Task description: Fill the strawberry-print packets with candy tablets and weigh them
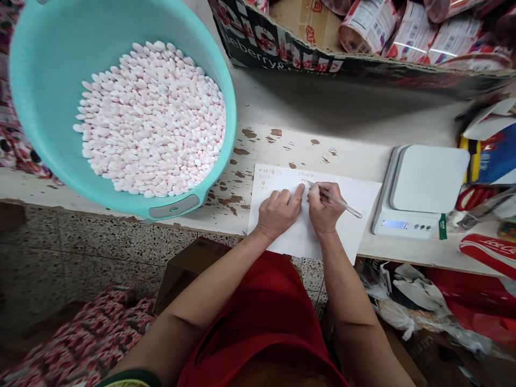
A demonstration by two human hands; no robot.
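Observation:
A sheet of white paper lies on the worn white table, with lines of reddish handwriting along its top. My right hand grips a slim clear pen, its tip on the paper at the upper middle. Beside it, my left hand rests on the sheet with fingers curled and the index finger near the writing. Nothing shows in the left hand, though its palm is hidden. To the left stands a large turquoise basin holding many small pale pink oval pieces.
A white digital scale with a lit display stands right of the paper. Behind is a black printed carton full of labelled plastic tubs. A red Coca-Cola can lies at the right edge. Below the table sits an open cardboard box.

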